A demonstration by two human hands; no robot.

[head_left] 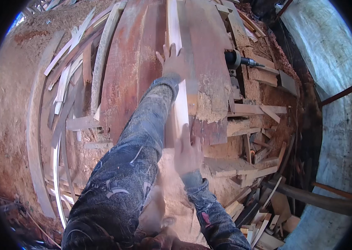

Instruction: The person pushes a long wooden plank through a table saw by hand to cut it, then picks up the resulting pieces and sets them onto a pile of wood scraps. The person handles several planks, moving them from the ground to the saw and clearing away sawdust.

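"where's the pale wood strip (181, 105)?"
"lengthwise along the middle of the reddish-brown desk (124, 71), running from the top edge of the view down toward the person."

"and the left hand (173, 64)?"
"farther out, laid across the strip, its fingers spread wide."

"the right one?"
"the right hand (187, 155) is at the strip's near end, fingers (184, 135) pointing away from the person and touching it. they're slightly apart, but i can't tell whether they pinch the wood."

"what's around them?"
"a heap of sawdust (211, 107) on the desk, just right of the strip. beyond the desk's right edge, a black and silver tool (243, 61) lies among wood pieces."

"anything to the left?"
"long wood offcuts (68, 79) in a loose, overlapping pile. more short scraps (267, 221) are heaped at lower right, and a pale bluish sheet (330, 54) stretches along the far right."
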